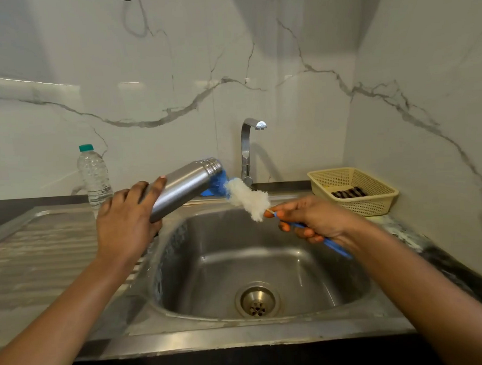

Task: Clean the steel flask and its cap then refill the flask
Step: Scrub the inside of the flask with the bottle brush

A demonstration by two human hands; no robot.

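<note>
My left hand (124,223) grips the lower end of the steel flask (183,185), which is tilted over the sink's back left corner with its open threaded mouth pointing up and right. My right hand (310,220) holds the blue handle of a bottle brush (246,197). The brush's white and blue bristle head sits just outside the flask's mouth, its blue tip at the rim. The flask's cap is not in view.
The steel sink (295,263) with its drain lies below my hands, and the tap (247,151) stands behind it. A clear plastic water bottle (94,177) with a green cap stands at the back left by the draining board. A cream plastic basket (353,189) sits at the back right.
</note>
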